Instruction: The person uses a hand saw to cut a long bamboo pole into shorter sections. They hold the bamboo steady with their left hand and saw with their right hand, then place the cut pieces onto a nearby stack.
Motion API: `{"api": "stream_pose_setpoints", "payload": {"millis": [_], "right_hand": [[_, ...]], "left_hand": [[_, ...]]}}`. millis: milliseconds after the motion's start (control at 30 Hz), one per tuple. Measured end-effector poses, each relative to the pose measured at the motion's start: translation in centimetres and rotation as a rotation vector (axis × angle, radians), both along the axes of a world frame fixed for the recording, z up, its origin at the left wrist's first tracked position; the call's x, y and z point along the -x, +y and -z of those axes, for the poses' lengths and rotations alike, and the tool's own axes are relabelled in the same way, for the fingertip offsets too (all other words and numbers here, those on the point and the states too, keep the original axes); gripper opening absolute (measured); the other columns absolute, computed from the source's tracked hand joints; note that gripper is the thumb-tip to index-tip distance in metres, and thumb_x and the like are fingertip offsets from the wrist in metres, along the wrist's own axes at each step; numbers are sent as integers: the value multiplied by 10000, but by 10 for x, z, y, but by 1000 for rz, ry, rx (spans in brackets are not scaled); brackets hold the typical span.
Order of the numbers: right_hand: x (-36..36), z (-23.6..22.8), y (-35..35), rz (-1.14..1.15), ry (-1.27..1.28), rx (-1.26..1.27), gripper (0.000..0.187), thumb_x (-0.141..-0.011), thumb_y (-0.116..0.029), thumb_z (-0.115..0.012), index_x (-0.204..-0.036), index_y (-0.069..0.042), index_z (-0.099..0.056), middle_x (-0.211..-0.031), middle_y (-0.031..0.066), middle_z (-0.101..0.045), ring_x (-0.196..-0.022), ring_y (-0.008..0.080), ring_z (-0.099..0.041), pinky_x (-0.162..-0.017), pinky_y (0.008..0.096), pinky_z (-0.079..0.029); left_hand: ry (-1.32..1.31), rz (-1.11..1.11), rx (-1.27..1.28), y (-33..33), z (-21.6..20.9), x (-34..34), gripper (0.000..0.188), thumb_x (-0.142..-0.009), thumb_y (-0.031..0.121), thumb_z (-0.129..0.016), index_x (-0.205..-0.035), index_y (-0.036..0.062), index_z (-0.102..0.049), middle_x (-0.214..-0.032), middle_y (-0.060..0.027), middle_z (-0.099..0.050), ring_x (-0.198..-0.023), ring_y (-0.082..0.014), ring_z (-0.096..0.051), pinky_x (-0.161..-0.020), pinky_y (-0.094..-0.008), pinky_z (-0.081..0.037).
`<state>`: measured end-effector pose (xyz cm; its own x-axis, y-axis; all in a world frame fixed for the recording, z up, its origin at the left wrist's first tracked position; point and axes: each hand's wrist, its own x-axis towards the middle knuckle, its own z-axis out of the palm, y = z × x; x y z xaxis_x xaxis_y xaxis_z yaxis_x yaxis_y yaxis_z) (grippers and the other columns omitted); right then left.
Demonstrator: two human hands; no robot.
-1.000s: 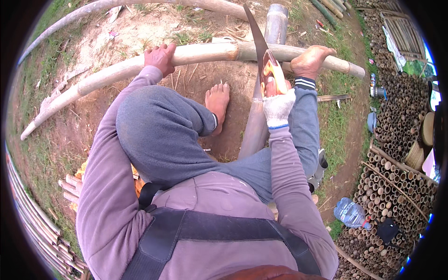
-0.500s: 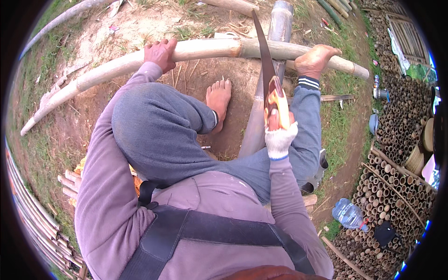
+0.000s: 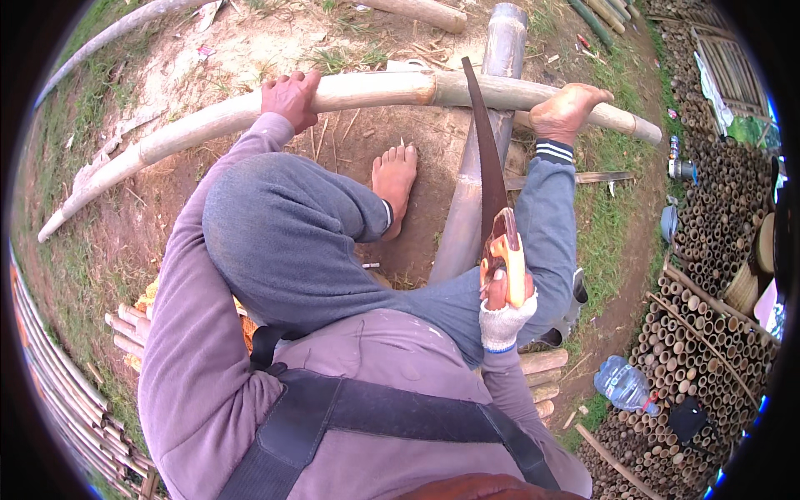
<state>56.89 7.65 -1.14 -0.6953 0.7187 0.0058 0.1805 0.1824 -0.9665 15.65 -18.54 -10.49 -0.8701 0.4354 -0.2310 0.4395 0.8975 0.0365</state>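
My left hand (image 3: 290, 97) grips a long pale bamboo pole (image 3: 358, 92) that lies across the ground in front of me. My right hand (image 3: 502, 310), in a white knit glove, is closed on the orange handle of a hand saw (image 3: 490, 179). The saw's dark blade runs up and away, its far end crossing the pole near a joint. My right bare foot (image 3: 567, 111) presses on the pole to the right of the blade. My left bare foot (image 3: 393, 179) rests on the dirt below the pole.
A thicker grey bamboo trunk (image 3: 487, 150) lies under the pole, pointing away. Stacked cut bamboo pieces (image 3: 708, 275) fill the right side. A plastic water bottle (image 3: 623, 385) lies at lower right. Thin bamboo strips (image 3: 50, 367) lie along the left edge.
My right hand has drawn the saw back toward my body; the handle now sits lower and nearer my knee. My left hand and right foot stay on the pole.
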Motion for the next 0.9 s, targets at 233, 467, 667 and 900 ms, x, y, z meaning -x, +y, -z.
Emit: {"api": "stream_pose_setpoints", "payload": {"millis": [233,467,667,900], "right_hand": [[194,27,62,-13,12,-505,240,-986,-170,-798,-954,29,-667,-770,91,-660,-674,180,-621,-650,368,-517],[-9,-13,-4,22,-148,-203,168,-985,-82,-753,-948,9,-616,-745,88,-649,-616,133,-611,-595,329,-503],[100,73,47,-111,20,-249,195,-1020,-137,-766,-1035,-20,-610,-758,44,-639,-590,97,-595,-525,280,-475],[122,26,48,13,-1,-458,228,-973,-145,-805,-969,26,-655,-769,102,-648,-665,181,-592,-637,356,-496]], "left_hand": [[-32,37,-55,21,-6,7,631,-747,174,-863,-1319,193,-596,-1249,-103,-705,-1235,-362,-683,-1069,-566,-493],[-32,65,-72,28,19,9,658,-759,222,-896,-1334,215,-576,-1290,-90,-692,-1266,-352,-668,-1073,-578,-481],[-2,-18,13,-11,3,-5,699,-764,233,-889,-1382,219,-563,-1300,-89,-690,-1268,-339,-667,-1079,-575,-481],[-14,90,-53,32,5,18,716,-772,255,-893,-1400,231,-550,-1313,-85,-689,-1281,-334,-663,-1088,-582,-478]]}}
